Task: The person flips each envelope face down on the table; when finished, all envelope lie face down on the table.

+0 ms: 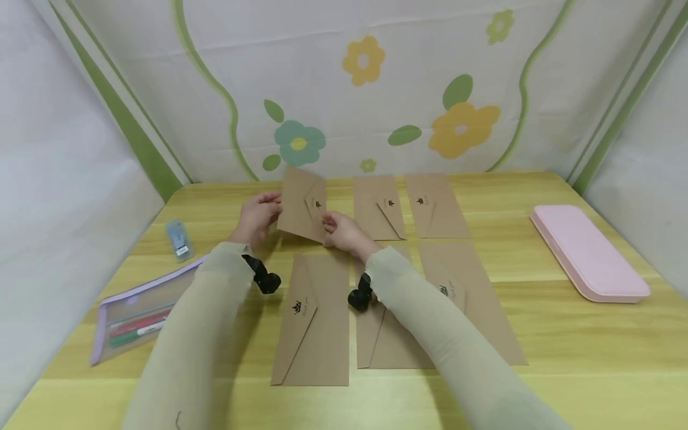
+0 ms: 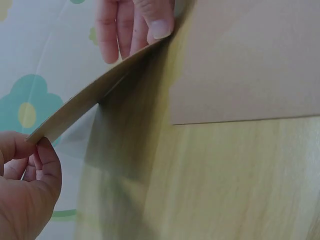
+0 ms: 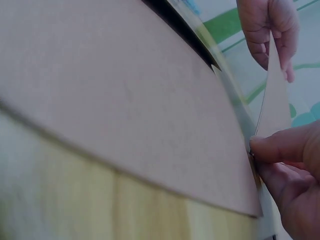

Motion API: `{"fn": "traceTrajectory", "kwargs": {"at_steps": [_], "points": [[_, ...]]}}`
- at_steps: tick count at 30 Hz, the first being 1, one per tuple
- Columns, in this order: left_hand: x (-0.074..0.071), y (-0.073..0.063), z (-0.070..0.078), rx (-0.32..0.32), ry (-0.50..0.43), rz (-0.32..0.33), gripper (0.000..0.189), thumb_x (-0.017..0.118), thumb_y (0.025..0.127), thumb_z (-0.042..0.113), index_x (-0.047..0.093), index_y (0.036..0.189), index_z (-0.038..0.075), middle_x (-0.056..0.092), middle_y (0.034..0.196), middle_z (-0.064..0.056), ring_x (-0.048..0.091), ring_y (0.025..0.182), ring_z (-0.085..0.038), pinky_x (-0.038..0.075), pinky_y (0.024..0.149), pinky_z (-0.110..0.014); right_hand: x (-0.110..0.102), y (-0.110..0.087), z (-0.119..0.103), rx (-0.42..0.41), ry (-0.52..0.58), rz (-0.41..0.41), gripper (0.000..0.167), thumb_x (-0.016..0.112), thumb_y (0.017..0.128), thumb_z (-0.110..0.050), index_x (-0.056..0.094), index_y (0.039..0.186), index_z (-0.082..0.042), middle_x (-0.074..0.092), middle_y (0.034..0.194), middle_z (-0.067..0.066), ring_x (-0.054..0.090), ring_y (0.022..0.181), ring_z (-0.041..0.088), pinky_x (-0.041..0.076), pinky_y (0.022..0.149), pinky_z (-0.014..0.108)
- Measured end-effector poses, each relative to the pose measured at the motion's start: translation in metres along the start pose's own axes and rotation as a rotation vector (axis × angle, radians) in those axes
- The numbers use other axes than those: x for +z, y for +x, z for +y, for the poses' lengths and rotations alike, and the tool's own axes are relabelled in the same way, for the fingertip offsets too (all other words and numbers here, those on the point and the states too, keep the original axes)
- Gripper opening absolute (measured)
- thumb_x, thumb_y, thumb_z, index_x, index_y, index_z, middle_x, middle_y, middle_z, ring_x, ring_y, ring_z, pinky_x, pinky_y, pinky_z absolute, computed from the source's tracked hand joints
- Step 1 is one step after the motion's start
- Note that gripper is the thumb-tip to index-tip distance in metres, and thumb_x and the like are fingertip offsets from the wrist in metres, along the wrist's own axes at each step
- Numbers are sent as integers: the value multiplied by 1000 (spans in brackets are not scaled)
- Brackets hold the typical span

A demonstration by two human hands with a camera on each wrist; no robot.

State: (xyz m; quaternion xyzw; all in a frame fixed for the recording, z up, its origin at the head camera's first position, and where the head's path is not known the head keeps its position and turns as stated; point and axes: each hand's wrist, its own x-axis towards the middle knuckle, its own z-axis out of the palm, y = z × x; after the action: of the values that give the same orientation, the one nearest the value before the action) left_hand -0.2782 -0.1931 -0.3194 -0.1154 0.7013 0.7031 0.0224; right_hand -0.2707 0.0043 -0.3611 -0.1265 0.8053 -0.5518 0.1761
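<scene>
A brown kraft envelope [image 1: 297, 203] with a pointed flap and a small crown print is tilted up off the table at the far left of the group. My left hand [image 1: 257, 216] pinches its left edge between thumb and fingers. At the opposite edge, near the lower right corner, my right hand [image 1: 344, 232] pinches it too. The left wrist view shows the envelope [image 2: 95, 95] nearly edge-on, slightly bowed, with its shadow on the wood below. Nearest to the hands, another envelope [image 1: 322, 334] lies flat just in front.
Several more envelopes lie flat in two rows, such as one at the back right [image 1: 438, 206]. A pink case [image 1: 588, 251] is at the right. On the left are a zip pouch [image 1: 102, 334] holding pens and a small blue item [image 1: 179, 240]. A flowered cloth [image 1: 344, 107] hangs behind.
</scene>
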Motion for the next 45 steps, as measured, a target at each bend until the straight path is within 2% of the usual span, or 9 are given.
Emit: {"fn": "traceTrajectory", "kwargs": {"at_steps": [12, 16, 22, 24, 30, 34, 37, 41, 45], "points": [[6, -7, 18, 57, 5, -39, 41, 49, 92, -2, 46, 132, -1, 48, 101, 1, 49, 84, -9, 43, 69, -16, 11, 4, 0, -19, 71, -31, 68, 55, 80, 17, 32, 142, -1, 33, 147, 11, 35, 134, 21, 41, 100, 28], [9, -10, 22, 81, 53, -34, 39, 49, 92, -2, 46, 131, -2, 48, 100, 0, 49, 83, -8, 44, 68, -15, 14, 4, 0, -29, 100, -45, 67, 55, 80, 17, 32, 141, 0, 34, 147, 12, 34, 134, 22, 39, 101, 29], [16, -12, 25, 105, 131, -13, 37, 49, 93, 1, 49, 129, 0, 50, 106, -2, 49, 87, -9, 44, 79, -21, 18, 5, 1, -41, 114, -51, 64, 55, 81, 15, 34, 140, 1, 35, 146, 14, 34, 134, 22, 38, 102, 29], [18, -12, 25, 113, 142, -2, 37, 50, 93, 2, 49, 129, 1, 50, 107, -2, 50, 86, -9, 44, 79, -22, 18, 6, 1, -46, 122, -50, 65, 55, 80, 16, 34, 140, 2, 35, 146, 14, 34, 134, 22, 39, 102, 29], [30, -12, 24, 128, 144, 33, 39, 48, 90, 1, 51, 129, 4, 50, 100, -2, 47, 77, -10, 42, 69, -20, 17, 5, 2, -41, 149, -47, 65, 55, 81, 15, 33, 140, 2, 34, 146, 14, 35, 134, 22, 39, 101, 30], [34, -13, 24, 134, 135, 30, 36, 47, 91, 4, 52, 127, 3, 51, 99, -1, 48, 77, -11, 43, 69, -20, 15, 3, 0, -57, 156, -49, 64, 56, 83, 12, 32, 141, 3, 34, 146, 15, 35, 133, 23, 38, 103, 30], [35, -13, 21, 179, 172, 51, 35, 47, 92, 7, 53, 126, 4, 51, 96, 0, 48, 75, -10, 42, 67, -20, 14, 5, 0, -72, 194, -55, 61, 57, 85, 9, 32, 140, 4, 34, 146, 17, 36, 133, 25, 37, 104, 31], [38, -15, 13, 261, 203, 89, 33, 48, 92, 12, 56, 123, 4, 50, 90, 0, 46, 75, -10, 40, 64, -19, 13, 6, 1, -119, 259, -47, 54, 60, 87, 0, 40, 137, 0, 41, 142, 14, 41, 129, 23, 41, 100, 29], [41, -17, 9, 287, 195, 93, 32, 48, 94, 16, 56, 123, 6, 49, 86, 0, 45, 76, -10, 40, 65, -20, 16, 2, -1, -157, 306, -25, 50, 62, 88, -8, 46, 135, -5, 47, 138, 10, 46, 125, 21, 46, 94, 29]]}}
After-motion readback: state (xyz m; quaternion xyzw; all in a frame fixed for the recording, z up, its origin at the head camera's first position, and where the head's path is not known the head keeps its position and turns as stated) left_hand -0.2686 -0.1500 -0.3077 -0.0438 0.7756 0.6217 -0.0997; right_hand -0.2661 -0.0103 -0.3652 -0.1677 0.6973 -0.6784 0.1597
